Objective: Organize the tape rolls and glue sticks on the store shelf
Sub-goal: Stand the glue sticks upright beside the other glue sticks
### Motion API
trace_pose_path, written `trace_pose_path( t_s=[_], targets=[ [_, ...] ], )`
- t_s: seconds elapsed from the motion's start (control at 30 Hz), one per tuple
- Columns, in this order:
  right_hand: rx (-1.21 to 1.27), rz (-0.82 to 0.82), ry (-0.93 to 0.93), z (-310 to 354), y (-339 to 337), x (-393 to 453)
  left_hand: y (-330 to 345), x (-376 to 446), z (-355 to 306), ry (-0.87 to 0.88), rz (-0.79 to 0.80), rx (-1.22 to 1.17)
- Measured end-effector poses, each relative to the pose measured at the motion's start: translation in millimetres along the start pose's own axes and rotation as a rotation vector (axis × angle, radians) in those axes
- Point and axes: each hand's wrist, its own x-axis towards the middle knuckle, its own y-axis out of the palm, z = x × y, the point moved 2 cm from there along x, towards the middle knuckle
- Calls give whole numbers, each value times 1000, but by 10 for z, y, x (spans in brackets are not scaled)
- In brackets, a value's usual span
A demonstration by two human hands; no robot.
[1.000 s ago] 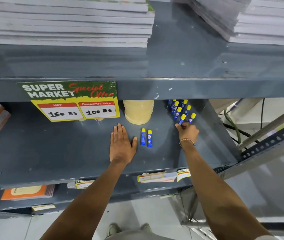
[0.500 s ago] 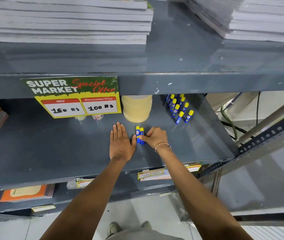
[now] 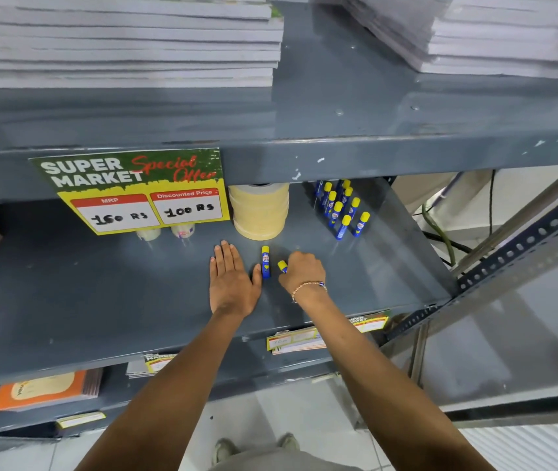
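On the grey shelf [image 3: 101, 300] my left hand [image 3: 231, 282] lies flat, palm down, fingers apart. Just right of its thumb a blue glue stick with a yellow cap [image 3: 265, 261] lies on the shelf. My right hand [image 3: 301, 270] is closed around a second glue stick [image 3: 282, 265]; only its yellow cap shows. Several more glue sticks [image 3: 340, 209] stand upright in rows at the back right. A stack of tan tape rolls [image 3: 258, 212] stands behind my hands. Two small clear tape rolls [image 3: 165, 232] peek out under the price sign.
A "Super Market" price sign [image 3: 135, 190] hangs from the upper shelf edge. Stacks of notebooks [image 3: 118, 39] fill the top shelf. Orange books [image 3: 43, 390] sit on the lower shelf. A perforated metal upright [image 3: 522, 246] frames the right side.
My right hand came left from the standing glue sticks to the two lying ones and closed on the right one, lifting it away from the other. The left hand stayed put.
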Motion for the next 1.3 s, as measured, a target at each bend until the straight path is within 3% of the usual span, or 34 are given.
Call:
trace_pose_path(
  t_s=[0.3,0.57,1.0,1.13,1.2,1.3],
  targets=[
    [419,-436,290,-1226,-608,254,-8,-8,-1,4,-6,-4],
    [539,-433,256,-1265,-561,539,-9,-9,-1,-1,-7,-22],
    [472,-426,282,-1285,-484,491,2,-4,3,1,-16,-19],
    [698,-493,381,-1236,-433,314,-5,-12,5,1,-20,-24],
    [691,-531,412,-1131,-356,185,-13,-16,-3,2,-17,-26],
    [545,-377,263,-702,-149,39,-9,-13,0,2,-15,-30]
  ],
)
